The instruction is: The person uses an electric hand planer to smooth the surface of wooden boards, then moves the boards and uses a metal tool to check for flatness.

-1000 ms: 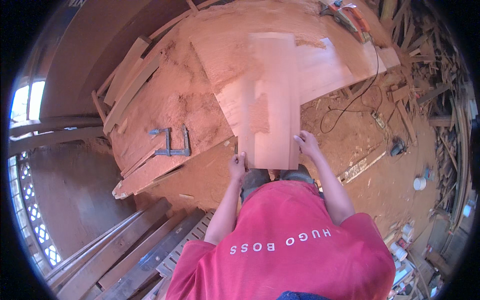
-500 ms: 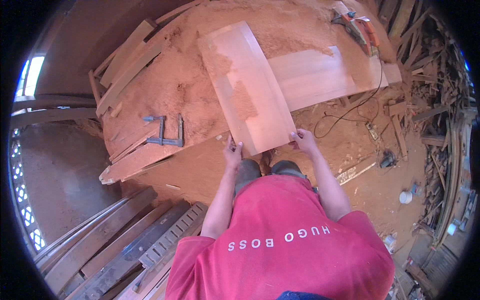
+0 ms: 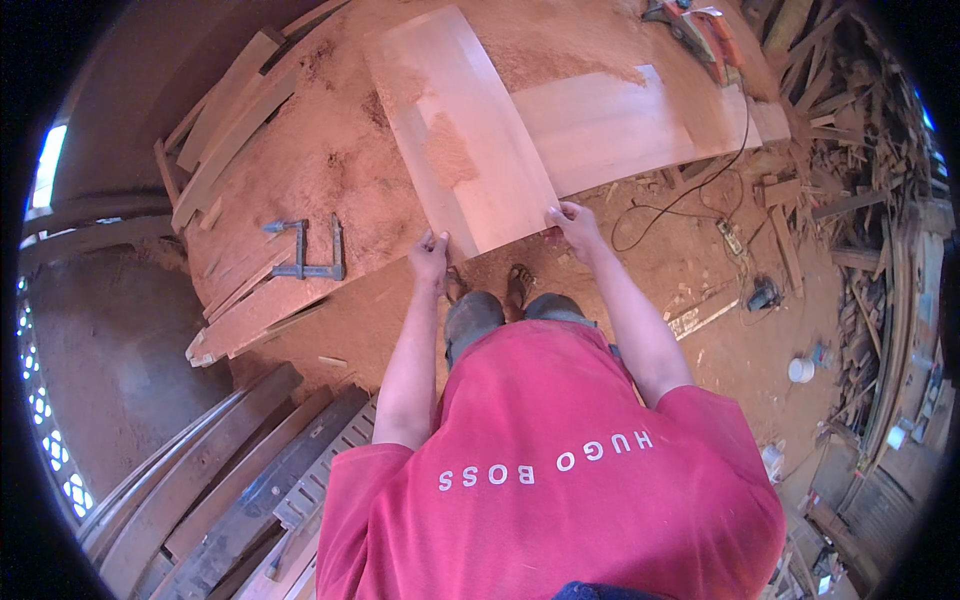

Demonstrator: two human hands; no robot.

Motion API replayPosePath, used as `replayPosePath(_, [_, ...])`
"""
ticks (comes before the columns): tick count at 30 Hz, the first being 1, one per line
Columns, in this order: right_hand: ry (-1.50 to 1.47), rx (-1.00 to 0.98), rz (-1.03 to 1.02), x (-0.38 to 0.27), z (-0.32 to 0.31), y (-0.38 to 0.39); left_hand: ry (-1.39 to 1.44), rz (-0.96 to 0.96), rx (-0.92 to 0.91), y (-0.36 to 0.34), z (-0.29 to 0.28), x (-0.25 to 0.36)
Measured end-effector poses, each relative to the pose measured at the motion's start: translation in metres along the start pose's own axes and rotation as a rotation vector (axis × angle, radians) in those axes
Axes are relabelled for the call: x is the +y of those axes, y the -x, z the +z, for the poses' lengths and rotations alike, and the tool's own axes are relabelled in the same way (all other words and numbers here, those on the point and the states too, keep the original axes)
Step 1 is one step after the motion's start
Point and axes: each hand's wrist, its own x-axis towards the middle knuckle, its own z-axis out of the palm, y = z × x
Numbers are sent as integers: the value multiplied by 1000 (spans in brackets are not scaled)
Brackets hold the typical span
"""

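Observation:
A wide, pale wooden board (image 3: pixel 490 130) stretches away from me, slanting up to the left, with patches of sawdust on its face. My left hand (image 3: pixel 429 258) is closed on its near left corner, thumb on top. At the near right corner my right hand (image 3: pixel 575 225) grips the edge, its fingers partly hidden under the wood. Beneath and to the right of it lies a second wide board (image 3: pixel 605 125), flat on the sawdust-covered bench (image 3: pixel 340 130).
A metal clamp (image 3: pixel 308 255) lies at the bench's near left. An orange power tool (image 3: pixel 708 40) sits far right, its cord (image 3: pixel 660 207) trailing down. Planks (image 3: pixel 245 440) are stacked at lower left. Scrap wood (image 3: pixel 850 110) is heaped along the right. A white tub (image 3: pixel 800 370) stands on the floor.
The whole view has shifted slightly, with the bench and boards now higher and further left. Both hands keep hold of the board's near corners. My feet now show below its edge.

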Motion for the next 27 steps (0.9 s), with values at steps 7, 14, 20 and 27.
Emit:
replayPosePath(7, [-635,-169,289,11,15,28,314,-281,-96,33,8,15])
replayPosePath(14, [-547,-162,199,23,36,28,394,-275,-73,37,12,10])
replayPosePath(20, [-318,-92,172,20,36,31,11,-92,72,29,-16,-4])
replayPosePath(27, [94,61,173,43,2,64,186,-116,552,-40,-177,-41])
